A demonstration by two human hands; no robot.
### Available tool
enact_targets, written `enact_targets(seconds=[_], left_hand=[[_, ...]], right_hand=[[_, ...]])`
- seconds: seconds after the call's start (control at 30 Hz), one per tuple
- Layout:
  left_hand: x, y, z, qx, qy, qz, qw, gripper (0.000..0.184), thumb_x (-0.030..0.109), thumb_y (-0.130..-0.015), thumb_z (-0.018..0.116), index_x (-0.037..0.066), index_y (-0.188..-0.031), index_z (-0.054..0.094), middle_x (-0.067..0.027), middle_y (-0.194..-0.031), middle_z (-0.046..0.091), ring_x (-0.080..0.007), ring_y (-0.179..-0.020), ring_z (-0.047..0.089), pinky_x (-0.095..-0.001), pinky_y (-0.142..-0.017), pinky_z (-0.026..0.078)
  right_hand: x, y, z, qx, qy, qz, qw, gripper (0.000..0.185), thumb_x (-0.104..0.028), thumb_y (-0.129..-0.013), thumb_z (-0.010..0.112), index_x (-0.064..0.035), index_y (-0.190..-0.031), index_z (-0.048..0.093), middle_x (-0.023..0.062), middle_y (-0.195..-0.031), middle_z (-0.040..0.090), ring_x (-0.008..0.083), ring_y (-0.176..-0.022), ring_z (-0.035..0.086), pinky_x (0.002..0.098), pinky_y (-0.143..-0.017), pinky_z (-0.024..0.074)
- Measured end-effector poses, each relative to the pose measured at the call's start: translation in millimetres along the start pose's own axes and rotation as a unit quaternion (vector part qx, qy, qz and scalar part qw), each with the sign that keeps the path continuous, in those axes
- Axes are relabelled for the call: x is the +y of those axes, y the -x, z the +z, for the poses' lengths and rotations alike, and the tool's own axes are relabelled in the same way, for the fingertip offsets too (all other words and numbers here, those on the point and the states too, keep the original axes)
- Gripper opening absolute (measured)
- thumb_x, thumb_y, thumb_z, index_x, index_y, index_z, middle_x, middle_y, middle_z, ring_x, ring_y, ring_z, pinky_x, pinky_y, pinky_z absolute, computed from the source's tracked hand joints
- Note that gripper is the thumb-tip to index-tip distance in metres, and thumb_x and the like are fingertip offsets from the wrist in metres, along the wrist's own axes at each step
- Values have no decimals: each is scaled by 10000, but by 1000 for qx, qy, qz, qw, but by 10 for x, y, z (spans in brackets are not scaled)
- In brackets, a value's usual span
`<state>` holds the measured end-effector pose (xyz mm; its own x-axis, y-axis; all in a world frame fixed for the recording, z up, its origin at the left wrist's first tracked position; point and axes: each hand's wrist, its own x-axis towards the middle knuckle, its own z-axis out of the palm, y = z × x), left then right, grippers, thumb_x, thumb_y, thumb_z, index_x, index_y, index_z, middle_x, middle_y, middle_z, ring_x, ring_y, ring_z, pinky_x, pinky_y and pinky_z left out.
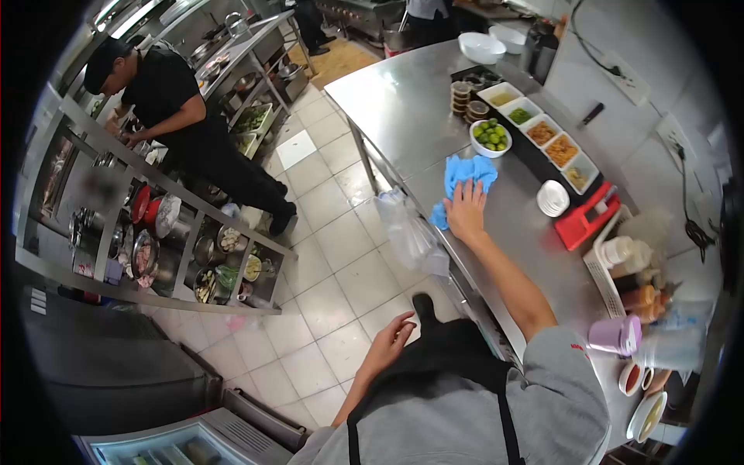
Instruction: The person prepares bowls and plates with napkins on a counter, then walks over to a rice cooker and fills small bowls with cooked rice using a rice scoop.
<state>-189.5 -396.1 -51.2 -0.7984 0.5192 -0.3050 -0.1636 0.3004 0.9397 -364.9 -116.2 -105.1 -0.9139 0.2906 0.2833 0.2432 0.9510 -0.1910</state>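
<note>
My right hand [465, 211] presses down on a crumpled blue cloth [470, 172] on the steel table [411, 101], the fingers bent over it and the arm stretched forward. Just beyond the cloth stands a white bowl of green limes [490, 138]. To its right is a stack of small white dishes [552, 198]. My left hand [390, 341] hangs low over the floor near my dark apron [442, 349], its fingers loosely bent and nothing visible in them.
White trays of chopped food [541, 133] line the wall side, near a red holder [587, 217] and a basket of bottles [608, 275]. A plastic bag [403, 225] hangs at the table's edge. Across the aisle, a person in black [186, 116] works at a shelving unit [178, 201].
</note>
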Motion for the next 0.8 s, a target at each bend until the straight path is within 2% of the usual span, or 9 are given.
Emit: enact_targets(seconds=[0.1,0.23,0.37,0.5,0.53,0.63,0.67,0.7,0.8], left_hand=[[202,-322,-203,-53,0,-32,998,365,240,-930,457,60,-1247,444,-112,-1011,597,-169,-934,567,-284,-805,445],[446,-1119,-634,-105,-29,-45,993,363,245,-923,471,88,-1250,448,-113,-1024,594,-178,-946,570,-291,-810,452],[794,-1930,-1217,-62,-130,-32,989,358,236,-921,470,104,-1253,449,-123,-1032,604,-201,-978,571,-308,-812,456],[700,-2266,-1863,64,-39,-40,996,356,201,-932,440,32,-1246,440,-110,-1043,609,-168,-982,563,-279,-847,426],[630,-2313,-2001,97,-48,-83,991,364,192,-936,431,2,-1246,429,-100,-1016,620,-155,-980,562,-263,-857,416],[319,-2711,-2302,108,37,-182,977,358,204,-927,449,15,-1231,449,-92,-1009,624,-148,-966,568,-257,-803,441],[169,-3004,-2362,86,34,-183,979,376,224,-924,454,9,-1232,441,-101,-1016,621,-166,-960,574,-281,-783,458],[-12,-3342,-2399,87,5,-148,985,376,220,-918,461,6,-1226,443,-109,-1009,620,-191,-953,577,-290,-784,460],[-589,-4597,-2392,86,-111,1,990,379,205,-895,486,-10,-1205,449,-128,-1014,608,-234,-947,575,-326,-785,466]], right_hand=[[-443,-614,242,16,-61,-54,997,612,-385,-857,468,26,-1295,350,292,-1364,253,466,-1283,157,558,-1032,140],[-851,-1776,762,-7,-68,-35,997,644,-450,-849,445,-16,-1314,347,264,-1394,214,462,-1299,105,574,-1032,88],[-1063,-3049,737,-96,-37,94,990,710,-544,-837,407,-78,-1360,297,223,-1431,158,455,-1307,74,591,-1023,58],[-848,-4181,905,-110,26,196,974,738,-588,-828,376,-95,-1370,285,228,-1428,167,469,-1301,86,596,-1021,34],[-815,-4431,1019,-108,60,217,968,740,-601,-826,364,-101,-1367,294,232,-1425,172,471,-1299,91,598,-1020,24],[-831,-5047,1316,-139,93,68,984,682,-567,-858,323,-122,-1373,291,199,-1431,191,426,-1316,111,569,-1038,20],[-886,-5180,1526,-123,77,-26,989,645,-556,-867,311,-148,-1367,308,171,-1432,212,391,-1323,124,555,-1046,36],[-972,-5214,1613,-109,62,-116,985,611,-544,-876,299,-173,-1361,324,144,-1432,233,357,-1330,137,540,-1054,51],[-988,-5151,1625,-107,-11,-156,982,549,-495,-896,290,-195,-1353,341,105,-1431,254,352,-1325,166,499,-1069,72]])
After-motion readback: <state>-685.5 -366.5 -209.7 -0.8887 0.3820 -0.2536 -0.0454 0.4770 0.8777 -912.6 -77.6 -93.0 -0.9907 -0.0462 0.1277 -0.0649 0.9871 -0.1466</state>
